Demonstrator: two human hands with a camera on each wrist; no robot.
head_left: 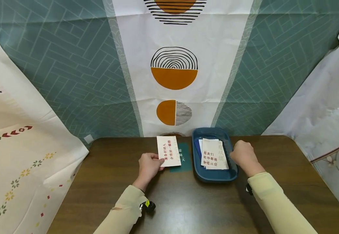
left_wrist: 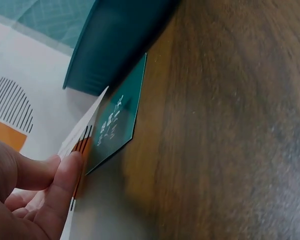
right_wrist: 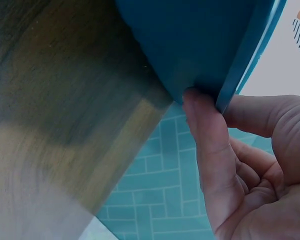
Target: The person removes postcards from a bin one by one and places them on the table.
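Note:
My left hand [head_left: 149, 165] pinches a white card [head_left: 167, 151] with red lettering between thumb and fingers; in the left wrist view the card [left_wrist: 85, 122] is seen nearly edge-on, tilted up. Partly behind it, a dark green card [head_left: 184, 162] with pale lettering lies on the table, left of a blue plastic tray [head_left: 213, 177]. Inside the tray rest several cards, the top one a white card [head_left: 210, 154] with printed characters. My right hand [head_left: 244, 156] pinches the tray's right rim; the right wrist view shows thumb and index finger [right_wrist: 207, 135] on either side of it.
The brown wooden table [head_left: 187, 204] ends at a back edge against a hanging cloth [head_left: 76, 65] of green and white with orange half circles. White patterned cloths [head_left: 20, 156] hang at both sides. The tray stands close to the back edge.

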